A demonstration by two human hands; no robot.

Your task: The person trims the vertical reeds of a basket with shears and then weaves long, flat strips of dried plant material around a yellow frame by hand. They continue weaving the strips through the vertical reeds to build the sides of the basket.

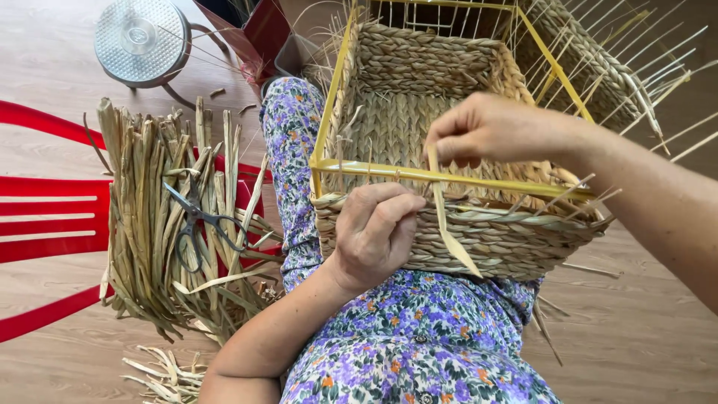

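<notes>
Both hands' fingers [441, 144] pinch a straw strand [449, 224] at the basket [419, 82] rim

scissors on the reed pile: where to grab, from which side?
Take the scissors by the finger loops at their lower end, coming from above. They lie flat on the reeds, blades pointing up-left, loops nearest the person and clear of both hands.

Half-woven straw basket [419, 127] on lap, strand [449, 224] dangling.

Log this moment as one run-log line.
left hand: pressed on woven basket front wall | right hand: pinching reed strip at yellow wire frame | scissors: lying on reed bundle
</notes>
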